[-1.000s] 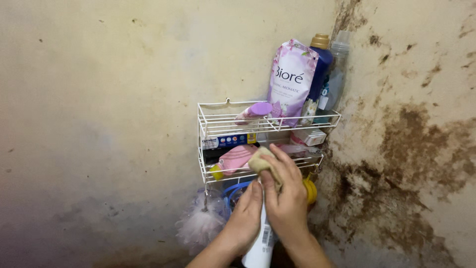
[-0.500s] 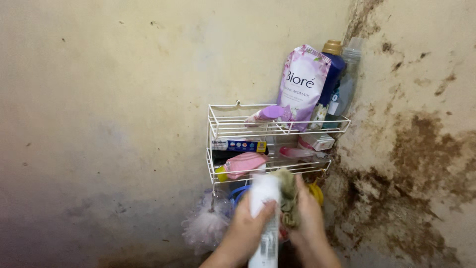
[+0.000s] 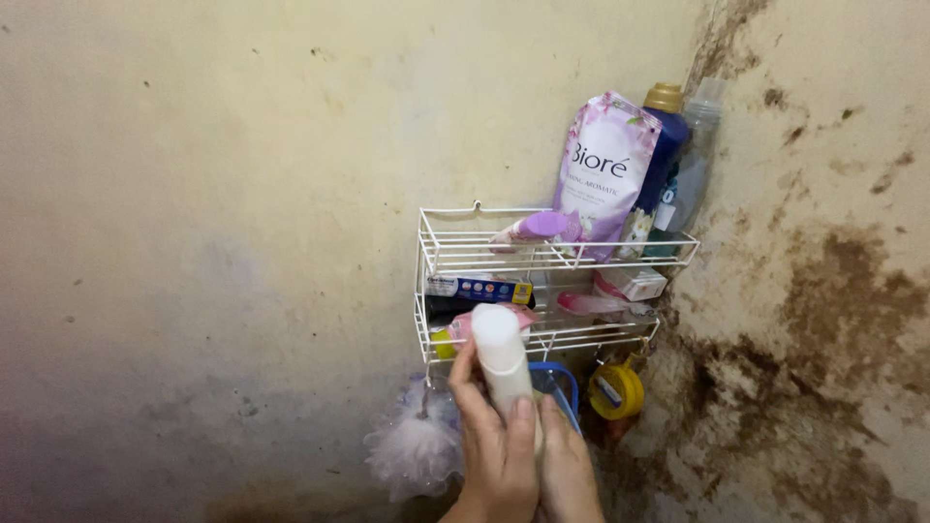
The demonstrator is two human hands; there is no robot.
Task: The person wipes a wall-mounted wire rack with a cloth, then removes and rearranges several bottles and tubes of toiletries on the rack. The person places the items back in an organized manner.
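My left hand (image 3: 489, 450) is wrapped around a white cylindrical bottle (image 3: 502, 351) and holds it upright. Its rounded top reaches the front of the lower shelf of a white wire wall rack (image 3: 433, 254). My right hand (image 3: 570, 470) presses against the bottle's right side, just below the rack. The bottle hides part of a pink item on the lower shelf.
On the top shelf stand a pink-purple refill pouch (image 3: 603, 165), a blue bottle with a gold cap (image 3: 668, 145) and a clear bottle (image 3: 699, 145). A yellow round object (image 3: 617, 392), a blue-rimmed container (image 3: 565, 380) and a lilac bath pouf (image 3: 415, 453) hang below. The corner wall on the right is stained.
The right hand came down from the lower shelf, and the beige cloth it held is out of sight. The white bottle rose from low in the frame up to the shelf front.
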